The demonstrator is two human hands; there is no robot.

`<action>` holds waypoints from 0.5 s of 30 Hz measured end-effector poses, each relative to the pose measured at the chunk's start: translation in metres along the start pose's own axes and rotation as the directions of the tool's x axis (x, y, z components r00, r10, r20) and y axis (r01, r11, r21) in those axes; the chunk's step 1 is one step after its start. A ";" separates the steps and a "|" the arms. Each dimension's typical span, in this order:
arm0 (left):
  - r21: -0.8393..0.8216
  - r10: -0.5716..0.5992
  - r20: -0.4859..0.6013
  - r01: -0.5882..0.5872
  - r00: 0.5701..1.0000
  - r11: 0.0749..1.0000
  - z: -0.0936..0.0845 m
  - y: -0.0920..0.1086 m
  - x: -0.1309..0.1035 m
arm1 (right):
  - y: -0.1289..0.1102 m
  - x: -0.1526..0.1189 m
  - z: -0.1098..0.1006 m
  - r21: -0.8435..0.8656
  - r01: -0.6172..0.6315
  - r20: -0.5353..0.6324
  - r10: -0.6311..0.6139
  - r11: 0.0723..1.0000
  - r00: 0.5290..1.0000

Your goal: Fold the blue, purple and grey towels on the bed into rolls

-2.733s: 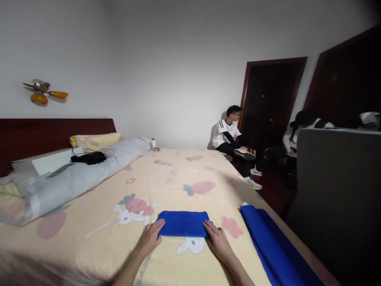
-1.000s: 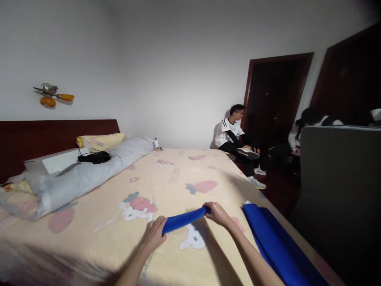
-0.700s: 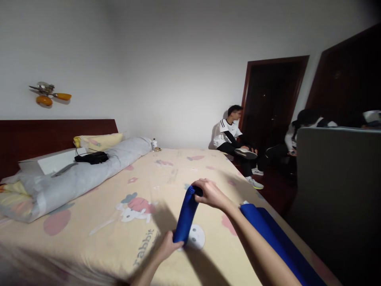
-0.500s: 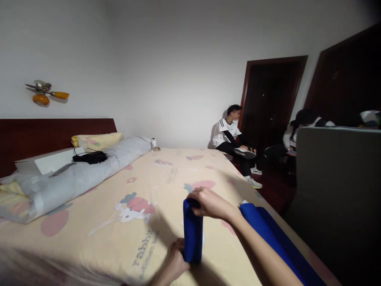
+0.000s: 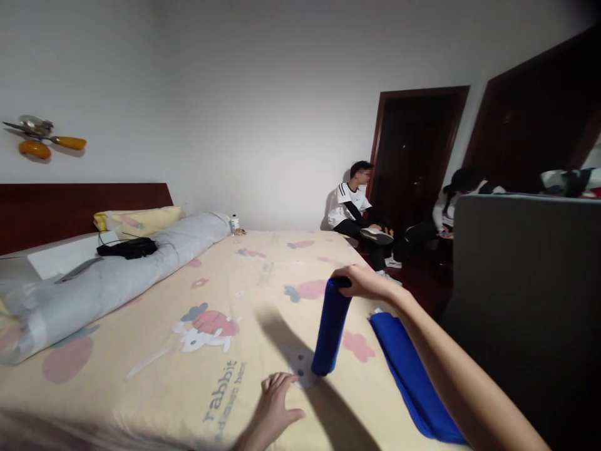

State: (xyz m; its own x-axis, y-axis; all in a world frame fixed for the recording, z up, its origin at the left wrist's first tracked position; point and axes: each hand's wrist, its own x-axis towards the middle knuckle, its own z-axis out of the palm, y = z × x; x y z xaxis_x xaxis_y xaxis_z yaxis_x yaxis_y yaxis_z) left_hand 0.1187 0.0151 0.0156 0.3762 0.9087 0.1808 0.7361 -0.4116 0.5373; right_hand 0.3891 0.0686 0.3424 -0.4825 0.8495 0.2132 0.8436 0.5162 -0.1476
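Observation:
A rolled piece of blue cloth stands nearly upright over the bed, its top leaning a little to the right. My right hand grips the top end of this roll. Whether its lower end touches the sheet, I cannot tell. To the left of the roll's lower end is my left hand, empty, with thumb and fingers apart. A second blue cloth, folded long and flat, lies by the bed's right edge, partly behind my right forearm.
The patterned bedsheet covers the bed. On the left, a rolled grey quilt bears a black item. A small bottle stands at the far edge. Two people sit beyond the bed's right side, near a grey panel.
My right hand has lifted the blue roll and moved it up and to the right. My left hand has let go of its lower end and opened. The view has turned slightly right.

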 end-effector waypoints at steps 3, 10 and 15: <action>-0.008 0.019 -0.027 -0.019 0.999 1.000 -0.003 0.005 -0.002 | 0.036 -0.002 -0.009 -0.063 -0.081 -0.031 0.079 0.995 0.996; -0.054 0.036 -0.043 -0.039 0.998 0.998 -0.009 0.010 -0.005 | 0.095 -0.049 -0.027 -0.352 -0.211 -0.372 0.070 0.912 0.925; -0.064 0.046 -0.042 -0.049 0.998 0.997 -0.008 0.009 -0.006 | 0.115 -0.148 0.042 -0.418 -0.333 -0.547 0.059 0.845 0.835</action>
State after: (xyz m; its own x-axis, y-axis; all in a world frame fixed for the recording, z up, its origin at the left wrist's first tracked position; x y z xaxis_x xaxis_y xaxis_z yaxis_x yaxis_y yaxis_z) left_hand 0.1186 0.0061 0.0264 0.3858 0.8909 0.2396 0.6796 -0.4501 0.5792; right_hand 0.5476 0.0071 0.2534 -0.2249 0.6804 0.6975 0.9722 0.1083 0.2078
